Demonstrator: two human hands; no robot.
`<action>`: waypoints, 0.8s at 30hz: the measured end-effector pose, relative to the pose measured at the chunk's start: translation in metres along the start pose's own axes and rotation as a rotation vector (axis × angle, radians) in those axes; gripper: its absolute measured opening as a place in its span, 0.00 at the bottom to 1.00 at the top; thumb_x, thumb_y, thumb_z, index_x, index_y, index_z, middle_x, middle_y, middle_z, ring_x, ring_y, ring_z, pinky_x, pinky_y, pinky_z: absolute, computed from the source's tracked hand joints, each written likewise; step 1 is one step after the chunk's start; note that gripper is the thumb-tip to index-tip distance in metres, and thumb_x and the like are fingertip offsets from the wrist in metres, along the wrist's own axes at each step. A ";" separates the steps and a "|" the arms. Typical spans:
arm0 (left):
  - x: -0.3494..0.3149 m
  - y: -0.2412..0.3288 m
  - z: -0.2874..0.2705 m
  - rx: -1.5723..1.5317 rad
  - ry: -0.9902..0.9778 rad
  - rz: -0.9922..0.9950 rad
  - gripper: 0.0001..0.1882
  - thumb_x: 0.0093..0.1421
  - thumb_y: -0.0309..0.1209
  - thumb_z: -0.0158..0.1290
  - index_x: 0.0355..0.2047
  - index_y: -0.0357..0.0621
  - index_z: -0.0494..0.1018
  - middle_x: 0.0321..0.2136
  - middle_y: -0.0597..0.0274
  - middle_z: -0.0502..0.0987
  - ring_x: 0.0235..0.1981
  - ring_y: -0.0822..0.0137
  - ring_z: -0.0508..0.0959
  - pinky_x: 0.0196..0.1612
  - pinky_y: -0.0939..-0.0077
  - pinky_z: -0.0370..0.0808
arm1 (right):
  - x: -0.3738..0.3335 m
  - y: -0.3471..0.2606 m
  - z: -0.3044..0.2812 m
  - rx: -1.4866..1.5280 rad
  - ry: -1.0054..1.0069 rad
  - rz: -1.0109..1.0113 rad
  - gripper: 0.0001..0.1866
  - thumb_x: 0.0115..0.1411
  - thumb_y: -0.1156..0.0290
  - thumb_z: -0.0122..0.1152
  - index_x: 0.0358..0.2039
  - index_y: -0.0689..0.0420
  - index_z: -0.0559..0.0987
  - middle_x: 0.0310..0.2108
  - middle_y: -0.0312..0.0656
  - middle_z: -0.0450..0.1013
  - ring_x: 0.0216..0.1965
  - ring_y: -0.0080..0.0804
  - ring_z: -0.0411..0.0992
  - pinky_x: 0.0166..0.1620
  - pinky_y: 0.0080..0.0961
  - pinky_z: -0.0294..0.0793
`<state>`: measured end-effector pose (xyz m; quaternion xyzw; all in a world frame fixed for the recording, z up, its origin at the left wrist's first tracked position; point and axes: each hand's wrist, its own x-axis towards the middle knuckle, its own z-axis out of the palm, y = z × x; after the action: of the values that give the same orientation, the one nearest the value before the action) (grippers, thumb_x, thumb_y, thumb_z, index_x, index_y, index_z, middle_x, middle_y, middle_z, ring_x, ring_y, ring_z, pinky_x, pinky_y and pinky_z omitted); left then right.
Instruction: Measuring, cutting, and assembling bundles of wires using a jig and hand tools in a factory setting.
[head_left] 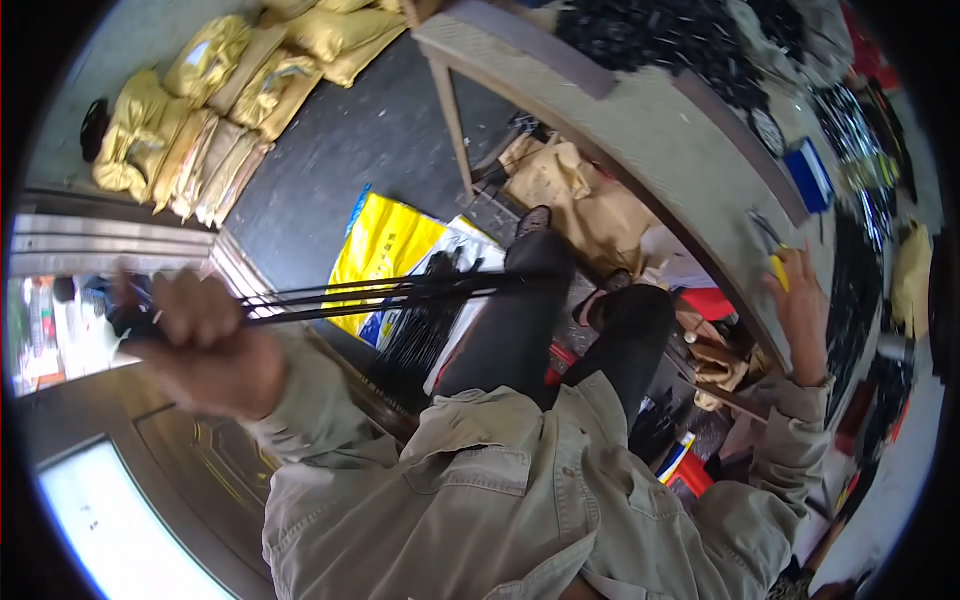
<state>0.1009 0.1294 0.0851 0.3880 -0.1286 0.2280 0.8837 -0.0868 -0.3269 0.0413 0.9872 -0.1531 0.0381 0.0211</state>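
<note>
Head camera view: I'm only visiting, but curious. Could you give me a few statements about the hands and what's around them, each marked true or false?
1. The left hand holds long black strips. True.

2. The right hand is at a yellow-handled tool. True.

3. The blue box lies on the floor. False: the blue box is on the table.

4. The yellow sacks are piled on the table. False: the yellow sacks are piled on the floor.

5. The person's trousers are white. False: the trousers are dark.
</note>
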 end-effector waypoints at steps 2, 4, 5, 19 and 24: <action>0.004 0.019 -0.014 0.065 -0.121 0.152 0.31 0.61 0.54 0.39 0.49 0.38 0.62 0.15 0.71 0.58 0.13 0.82 0.54 0.15 0.84 0.53 | 0.003 0.033 0.026 -0.095 0.003 0.038 0.15 0.55 0.69 0.55 0.42 0.55 0.67 0.42 0.46 0.67 0.37 0.51 0.69 0.35 0.37 0.70; 0.003 0.016 -0.021 0.098 -0.184 0.268 0.32 0.61 0.54 0.39 0.50 0.35 0.62 0.14 0.71 0.56 0.12 0.81 0.52 0.13 0.83 0.52 | -0.001 0.054 0.036 -0.027 0.083 0.093 0.14 0.55 0.69 0.55 0.42 0.57 0.68 0.40 0.47 0.67 0.41 0.48 0.68 0.39 0.35 0.69; 0.002 -0.006 -0.040 0.126 -0.114 0.231 0.30 0.62 0.51 0.39 0.50 0.35 0.62 0.13 0.70 0.58 0.13 0.80 0.54 0.13 0.83 0.53 | -0.001 0.052 0.037 -0.029 0.084 0.108 0.14 0.55 0.69 0.55 0.42 0.57 0.68 0.40 0.47 0.67 0.41 0.48 0.68 0.39 0.35 0.69; -0.129 -0.352 -0.260 1.760 -1.078 -0.650 0.34 0.55 0.49 0.47 0.58 0.46 0.57 0.46 0.40 0.69 0.48 0.43 0.67 0.53 0.53 0.60 | -0.068 0.149 0.021 -0.277 0.143 0.668 0.19 0.50 0.59 0.60 0.34 0.62 0.71 0.37 0.50 0.68 0.39 0.48 0.69 0.39 0.35 0.71; -0.129 -0.343 -0.195 1.382 -1.185 -0.441 0.23 0.55 0.41 0.49 0.47 0.39 0.68 0.42 0.42 0.72 0.45 0.45 0.70 0.49 0.54 0.63 | -0.060 0.173 0.040 -0.445 0.107 0.928 0.20 0.49 0.61 0.61 0.36 0.63 0.70 0.35 0.52 0.69 0.39 0.46 0.70 0.39 0.37 0.70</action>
<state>0.1719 0.0309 -0.3122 0.8957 -0.3174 -0.1537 0.2706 -0.1939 -0.4759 0.0014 0.7835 -0.5781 0.0606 0.2196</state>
